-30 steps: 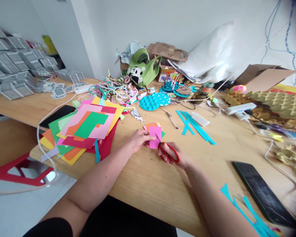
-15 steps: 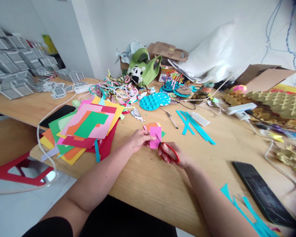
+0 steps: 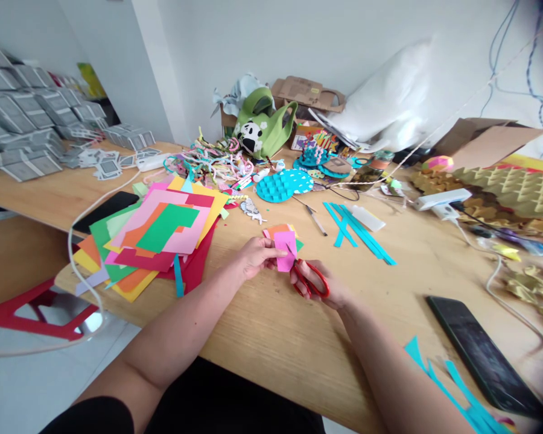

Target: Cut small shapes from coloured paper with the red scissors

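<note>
Head view, left hand (image 3: 256,258): thumb and fingers closed in a pinch on the small pink paper rectangle (image 3: 283,239); they could be nicked, being so near the blade.
Right hand (image 3: 314,284): fingers curled through and around the red-handled metal scissors (image 3: 295,261); a wrist twist might skew a cut.
Scissors: blade across the paper's face; the gap between blades cannot be told. Closing them off-line could snip too deep.
Pink paper: between the hands, just in front of a small multicoloured paper pile (image 3: 278,229); a loose pinch could let it bend or tear.
Pale wooden table (image 3: 253,337): one.
Large loose heap of coloured sheets (image 3: 169,228): one; overlapping sheets defy counting.
Black flat phone (image 3: 482,352): one, lower right.
Hands: two.
Turquoise paper strips (image 3: 366,235): at least three beyond the right hand, overlapping.
Scissors, count: one.
Pink rectangle: one.
Slim pen (image 3: 317,221): one.
</note>
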Action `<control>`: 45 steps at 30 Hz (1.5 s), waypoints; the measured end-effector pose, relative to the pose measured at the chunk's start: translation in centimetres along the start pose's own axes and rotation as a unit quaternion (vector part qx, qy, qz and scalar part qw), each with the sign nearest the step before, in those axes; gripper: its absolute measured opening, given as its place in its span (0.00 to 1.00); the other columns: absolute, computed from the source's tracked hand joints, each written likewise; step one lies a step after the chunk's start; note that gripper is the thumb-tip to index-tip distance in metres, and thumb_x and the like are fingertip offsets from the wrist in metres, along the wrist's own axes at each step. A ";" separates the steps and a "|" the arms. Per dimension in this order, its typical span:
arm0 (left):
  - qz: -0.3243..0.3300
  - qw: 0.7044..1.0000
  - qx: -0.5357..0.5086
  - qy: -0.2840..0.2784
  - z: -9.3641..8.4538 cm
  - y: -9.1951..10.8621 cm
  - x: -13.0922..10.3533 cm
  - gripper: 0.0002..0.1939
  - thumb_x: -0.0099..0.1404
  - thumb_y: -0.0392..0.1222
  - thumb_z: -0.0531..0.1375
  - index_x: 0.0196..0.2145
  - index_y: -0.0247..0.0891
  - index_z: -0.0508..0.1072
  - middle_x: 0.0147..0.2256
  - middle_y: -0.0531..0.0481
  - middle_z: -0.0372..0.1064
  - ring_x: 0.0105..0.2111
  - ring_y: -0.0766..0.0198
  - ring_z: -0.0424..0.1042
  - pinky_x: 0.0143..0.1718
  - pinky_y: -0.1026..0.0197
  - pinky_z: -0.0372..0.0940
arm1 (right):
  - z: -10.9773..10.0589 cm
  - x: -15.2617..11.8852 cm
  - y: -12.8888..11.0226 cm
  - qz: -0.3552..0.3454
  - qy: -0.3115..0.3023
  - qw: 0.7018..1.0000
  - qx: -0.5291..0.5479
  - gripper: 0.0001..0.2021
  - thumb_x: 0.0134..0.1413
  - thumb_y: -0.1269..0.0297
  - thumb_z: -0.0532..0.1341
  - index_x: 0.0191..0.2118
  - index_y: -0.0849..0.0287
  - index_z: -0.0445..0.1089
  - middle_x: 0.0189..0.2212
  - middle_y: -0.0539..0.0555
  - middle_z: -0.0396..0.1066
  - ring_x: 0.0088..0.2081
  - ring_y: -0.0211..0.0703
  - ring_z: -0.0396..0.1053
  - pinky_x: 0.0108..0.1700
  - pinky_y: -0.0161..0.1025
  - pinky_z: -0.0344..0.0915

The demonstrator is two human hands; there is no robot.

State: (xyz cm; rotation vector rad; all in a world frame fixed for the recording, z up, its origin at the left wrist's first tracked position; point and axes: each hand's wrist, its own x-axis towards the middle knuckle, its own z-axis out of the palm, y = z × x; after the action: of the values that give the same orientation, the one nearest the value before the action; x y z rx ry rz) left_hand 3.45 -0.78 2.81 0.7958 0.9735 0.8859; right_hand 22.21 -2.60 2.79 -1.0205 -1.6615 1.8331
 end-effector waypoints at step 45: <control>0.014 1.000 0.008 0.005 0.3 0.2 -0.4 0.15 0.44 0.41 0.69 0.30 0.29 0.75 0.24 0.47 0.72 0.20 0.70 0.66 0.22 0.66 0.56 | 0.0 -0.1 -0.2 0.011 0.003 1.000 -0.029 0.27 0.54 0.38 0.53 0.28 0.62 0.66 0.13 0.47 0.60 0.13 0.29 0.53 0.14 0.28 0.46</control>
State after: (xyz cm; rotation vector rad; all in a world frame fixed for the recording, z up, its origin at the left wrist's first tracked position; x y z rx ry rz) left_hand 3.52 -1.04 3.24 0.8205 0.9815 0.9095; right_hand 22.26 -2.62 3.04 -1.0705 -1.7160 1.8029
